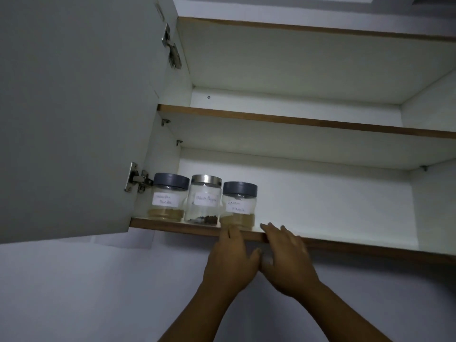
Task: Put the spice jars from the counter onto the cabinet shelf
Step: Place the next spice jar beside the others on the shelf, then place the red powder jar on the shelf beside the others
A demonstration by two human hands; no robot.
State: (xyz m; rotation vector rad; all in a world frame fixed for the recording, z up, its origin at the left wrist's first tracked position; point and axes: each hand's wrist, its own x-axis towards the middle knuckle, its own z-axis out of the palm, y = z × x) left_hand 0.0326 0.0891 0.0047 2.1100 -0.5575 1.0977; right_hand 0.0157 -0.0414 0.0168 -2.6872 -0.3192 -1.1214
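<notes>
Three labelled spice jars stand in a row at the left end of the bottom cabinet shelf (345,245). A grey-lidded jar (169,197) with tan powder is leftmost. A steel-lidded jar (204,199) with dark peppercorns is in the middle. A second grey-lidded jar (238,206) with tan powder is on the right. My left hand (230,257) reaches up under the shelf's front edge, its fingertips at the base of the right jar. My right hand (286,255) is beside it, straight fingers lying over the shelf edge. Neither hand holds anything.
The cabinet door (74,119) hangs open on the left, with two metal hinges. A shelf (320,122) above holds nothing visible. The bottom shelf stretches bare to the right of the jars. A white wall lies below the cabinet.
</notes>
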